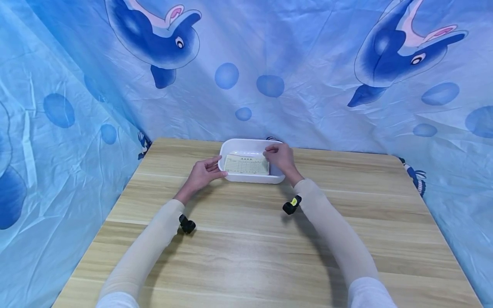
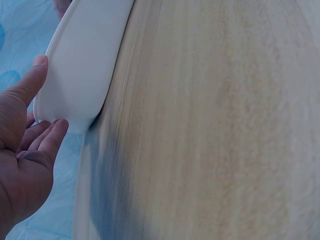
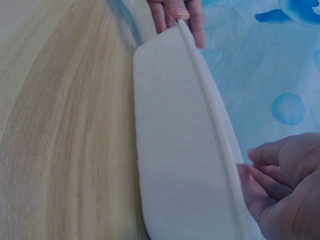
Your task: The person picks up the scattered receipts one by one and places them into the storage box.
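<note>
White plastic tray (image 1: 250, 147) sits far on the wooden surface (image 1: 246, 248). Left hand (image 1: 202, 173) touches its left end, fingers relaxed. Right hand (image 1: 281, 157) pinches a printed paper (image 1: 246, 164) inside; its print is illegible.

Count on the wooden table (image 1: 246, 256): one white tray (image 1: 246, 147), rectangular with rounded corners. One printed paper slip (image 1: 247, 164) lies in it. Two hands are in view, one left hand (image 1: 202, 174) and one right hand (image 1: 281, 157). Two small black wrist devices (image 1: 187, 224) are present, one per forearm. Two whole dolphin figures (image 1: 161, 36) show on the blue backdrop.
</note>
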### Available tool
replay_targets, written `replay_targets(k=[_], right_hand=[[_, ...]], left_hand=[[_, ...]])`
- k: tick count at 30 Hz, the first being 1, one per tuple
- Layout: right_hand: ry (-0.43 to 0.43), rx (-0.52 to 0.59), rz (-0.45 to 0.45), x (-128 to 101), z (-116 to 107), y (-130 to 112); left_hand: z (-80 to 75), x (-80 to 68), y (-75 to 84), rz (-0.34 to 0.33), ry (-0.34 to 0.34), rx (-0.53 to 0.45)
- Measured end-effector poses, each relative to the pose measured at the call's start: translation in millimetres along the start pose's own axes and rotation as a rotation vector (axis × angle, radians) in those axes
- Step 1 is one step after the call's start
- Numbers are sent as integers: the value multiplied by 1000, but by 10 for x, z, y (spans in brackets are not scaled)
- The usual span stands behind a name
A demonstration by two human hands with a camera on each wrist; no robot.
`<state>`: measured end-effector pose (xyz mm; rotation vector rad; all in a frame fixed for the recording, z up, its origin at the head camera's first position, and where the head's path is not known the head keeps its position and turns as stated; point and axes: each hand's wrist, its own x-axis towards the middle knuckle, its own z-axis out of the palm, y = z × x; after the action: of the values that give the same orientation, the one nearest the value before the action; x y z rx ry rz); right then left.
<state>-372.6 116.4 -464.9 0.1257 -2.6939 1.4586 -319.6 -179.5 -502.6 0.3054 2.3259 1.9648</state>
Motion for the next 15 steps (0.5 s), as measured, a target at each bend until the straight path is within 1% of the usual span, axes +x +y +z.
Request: replay_targets(k=[5,9,13,15], right_hand=[[-13,130,-61,-55,-157,-20],[-18,197,-92,-161,-309,-54],[1,204,-121,-307,-480,-60],[30,170,-142,-402,-575,-47]], left_hand=[[-25,1,5,1,-5,12],[-37,-7,12,9,-11,16],[-70,-46,34,31,-12,25],[-109,-87,52,44,5,75]])
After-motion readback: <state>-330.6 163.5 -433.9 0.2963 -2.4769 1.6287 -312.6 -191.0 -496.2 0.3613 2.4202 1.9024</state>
